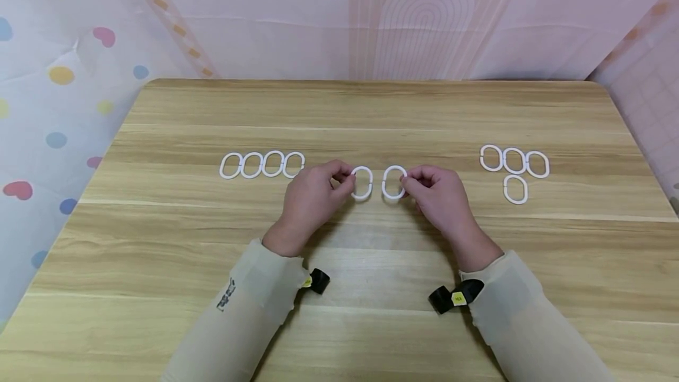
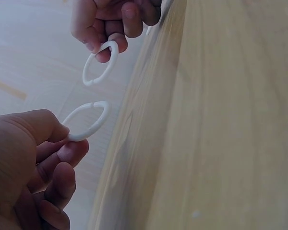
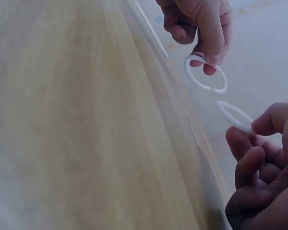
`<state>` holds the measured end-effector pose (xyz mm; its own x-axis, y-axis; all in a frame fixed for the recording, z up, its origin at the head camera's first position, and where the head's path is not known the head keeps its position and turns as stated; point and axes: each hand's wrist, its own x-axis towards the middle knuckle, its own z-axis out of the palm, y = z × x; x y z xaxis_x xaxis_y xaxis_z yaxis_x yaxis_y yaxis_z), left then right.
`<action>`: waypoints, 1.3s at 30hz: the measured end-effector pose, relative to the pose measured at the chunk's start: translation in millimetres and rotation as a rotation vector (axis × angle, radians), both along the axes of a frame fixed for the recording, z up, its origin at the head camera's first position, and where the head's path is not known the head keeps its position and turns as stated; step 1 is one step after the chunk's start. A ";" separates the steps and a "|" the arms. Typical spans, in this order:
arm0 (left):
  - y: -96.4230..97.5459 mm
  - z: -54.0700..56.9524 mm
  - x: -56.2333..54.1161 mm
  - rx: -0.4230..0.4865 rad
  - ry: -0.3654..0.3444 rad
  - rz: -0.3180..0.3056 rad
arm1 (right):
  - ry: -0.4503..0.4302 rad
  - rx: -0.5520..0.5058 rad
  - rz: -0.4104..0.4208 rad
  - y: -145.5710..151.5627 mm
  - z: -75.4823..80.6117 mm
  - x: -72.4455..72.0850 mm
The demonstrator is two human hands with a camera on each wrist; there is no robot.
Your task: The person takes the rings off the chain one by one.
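Between thumb and fingertips my left hand [image 1: 314, 196] pinches a white oval link ring [image 1: 363, 197]. A matching white link ring [image 1: 393, 197] is pinched by my right hand [image 1: 441, 196]. The two rings face each other above the middle of the table, with a small gap between them. In the left wrist view a narrow split shows in the side of the left ring [image 2: 105, 115] that faces the other one. The right wrist view shows the right ring [image 3: 235, 112] held at its outer edge by thumb and forefinger.
On the wooden table [image 1: 371, 335], a row of several white link rings [image 1: 252, 177] lies left of my left hand. Farther right lie three more rings in a row [image 1: 513, 170], with a single ring [image 1: 516, 202] just below. A patterned cloth [image 1: 297, 22] hangs behind the table.
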<state>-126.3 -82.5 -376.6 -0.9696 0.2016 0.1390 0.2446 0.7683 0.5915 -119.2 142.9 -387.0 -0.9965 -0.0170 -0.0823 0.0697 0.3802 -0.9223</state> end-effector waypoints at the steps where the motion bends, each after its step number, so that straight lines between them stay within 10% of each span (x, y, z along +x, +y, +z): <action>1: -0.1 0.3 -0.1 0.000 -0.007 0.002 | 0.001 0.017 -0.001 0.5 0.5 -0.3; 39: 0.3 -0.8 -1.2 0.013 -0.029 -0.004 | -0.174 0.434 0.088 77.1 25.4 -13.5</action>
<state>-127.5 -82.2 -377.5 -0.9724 0.2035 0.1137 0.2301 0.7600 0.6079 -132.7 219.9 -361.6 -0.9636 -0.0277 -0.2659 0.1594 0.7391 -0.6545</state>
